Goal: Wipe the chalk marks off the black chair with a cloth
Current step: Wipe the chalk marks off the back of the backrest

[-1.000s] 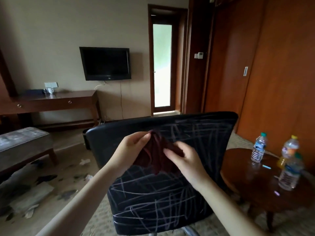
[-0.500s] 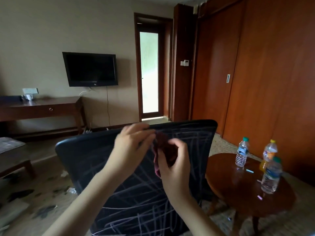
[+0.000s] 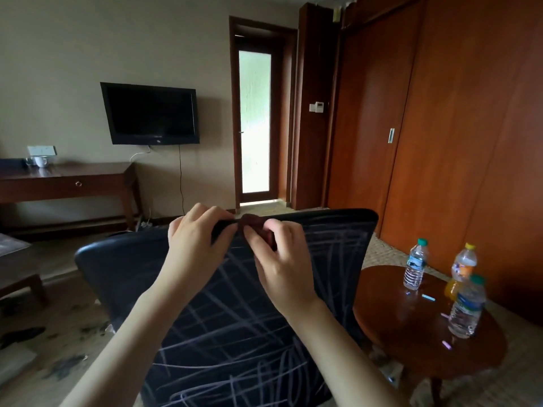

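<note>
Maroon cloth (image 3: 253, 222), bunched small, sits at the top edge of the chair (image 3: 329, 254) back. Right hand (image 3: 282, 268) pinches the cloth between thumb and curled fingers. Left hand (image 3: 197, 245), fingers curled, grips the cloth's left end against the same edge. White chalk marks (image 3: 235, 333) cross the chair back below both hands. Right of the chair: round wooden table (image 3: 411, 333) bearing three bottles (image 3: 415, 268) and loose chalk pieces (image 3: 428, 297).
</note>
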The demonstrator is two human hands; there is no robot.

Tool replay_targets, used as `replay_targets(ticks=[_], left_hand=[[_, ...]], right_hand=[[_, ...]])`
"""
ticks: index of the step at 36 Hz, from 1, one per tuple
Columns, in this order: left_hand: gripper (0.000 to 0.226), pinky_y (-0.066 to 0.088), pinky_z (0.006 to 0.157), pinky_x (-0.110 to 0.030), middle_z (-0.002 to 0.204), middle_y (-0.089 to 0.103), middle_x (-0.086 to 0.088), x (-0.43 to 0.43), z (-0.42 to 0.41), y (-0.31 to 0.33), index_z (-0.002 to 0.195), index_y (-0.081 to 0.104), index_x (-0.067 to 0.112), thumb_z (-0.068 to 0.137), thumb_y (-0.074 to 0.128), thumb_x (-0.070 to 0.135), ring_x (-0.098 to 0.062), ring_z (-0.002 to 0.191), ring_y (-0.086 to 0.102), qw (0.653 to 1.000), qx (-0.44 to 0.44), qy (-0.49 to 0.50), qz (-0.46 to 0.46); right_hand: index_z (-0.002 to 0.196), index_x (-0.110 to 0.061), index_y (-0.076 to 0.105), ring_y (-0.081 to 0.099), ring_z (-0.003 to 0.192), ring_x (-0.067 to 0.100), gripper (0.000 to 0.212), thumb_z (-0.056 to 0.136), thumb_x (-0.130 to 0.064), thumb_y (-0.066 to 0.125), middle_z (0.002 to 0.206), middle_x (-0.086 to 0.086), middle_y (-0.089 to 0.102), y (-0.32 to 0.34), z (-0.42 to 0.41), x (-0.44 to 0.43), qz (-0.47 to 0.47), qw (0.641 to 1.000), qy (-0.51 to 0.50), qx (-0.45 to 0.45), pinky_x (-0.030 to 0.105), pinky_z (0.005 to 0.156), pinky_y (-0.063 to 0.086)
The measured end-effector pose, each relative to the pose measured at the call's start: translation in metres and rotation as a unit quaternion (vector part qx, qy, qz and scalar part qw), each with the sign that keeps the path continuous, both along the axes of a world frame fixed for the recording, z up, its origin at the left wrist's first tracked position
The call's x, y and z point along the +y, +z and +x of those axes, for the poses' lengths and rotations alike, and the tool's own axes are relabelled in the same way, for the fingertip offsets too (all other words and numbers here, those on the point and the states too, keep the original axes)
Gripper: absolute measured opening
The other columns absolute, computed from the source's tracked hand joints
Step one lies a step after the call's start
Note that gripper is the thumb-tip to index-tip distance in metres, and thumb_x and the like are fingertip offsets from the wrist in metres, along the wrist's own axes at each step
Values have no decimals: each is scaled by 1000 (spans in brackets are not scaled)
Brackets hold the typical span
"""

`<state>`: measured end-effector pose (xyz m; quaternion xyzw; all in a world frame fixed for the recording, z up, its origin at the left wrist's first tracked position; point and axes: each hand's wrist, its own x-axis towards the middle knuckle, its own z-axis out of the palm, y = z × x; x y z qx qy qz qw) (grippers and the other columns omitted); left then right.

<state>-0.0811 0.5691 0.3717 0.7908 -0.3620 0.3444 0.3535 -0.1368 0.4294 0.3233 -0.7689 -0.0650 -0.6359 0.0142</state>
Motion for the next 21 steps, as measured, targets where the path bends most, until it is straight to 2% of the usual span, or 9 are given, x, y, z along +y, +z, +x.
replay_targets(ticks=[5,9,11,15,17,19,21], left_hand=[[12,42,92,-55,90,56,7,6,3,3,97,71,14,85,68,16,-21,87,57,999,16,-28,-7],[15,44,92,-57,91,54,10,8,4,4,101,71,17,87,65,20,-18,90,56,998,39,-49,-7],[15,44,92,-56,92,54,10,8,4,5,101,71,16,88,65,20,-18,90,56,998,39,-53,-11],[15,47,87,-58,91,54,9,8,4,2,100,71,12,86,66,17,-20,86,57,998,3,-55,-15],[14,47,84,-59,90,53,9,7,4,1,98,72,11,86,68,15,-18,83,56,998,-14,-52,-20],[13,48,83,-59,88,52,10,8,3,-1,98,72,11,85,68,14,-15,81,52,998,-26,-47,-22],[13,47,83,-59,88,51,9,9,3,-1,98,71,11,85,68,15,-15,81,51,999,-28,-41,-17]], right_hand=[[104,-5,72,50,91,29,19,87,-3,63,109,7,48,6,-6,-23,-35,999,-2,8,36,72,50],[104,-2,73,53,89,32,21,88,0,59,103,13,58,8,-18,-51,-10,1000,-28,6,37,74,49],[103,0,73,54,91,33,23,90,-2,53,100,17,62,9,-26,-66,17,999,-46,3,31,81,46],[103,1,71,54,94,35,28,81,10,57,101,19,59,1,-39,-110,157,982,-106,-2,21,86,36],[105,0,70,54,97,36,31,79,14,61,102,20,58,2,-46,-132,257,956,-140,11,24,84,37],[108,0,68,55,100,39,28,83,9,61,104,21,57,5,-54,-146,351,922,-161,34,29,82,39],[109,-1,68,56,99,37,27,84,7,61,104,18,56,6,-57,-142,367,916,-162,29,32,84,44]])
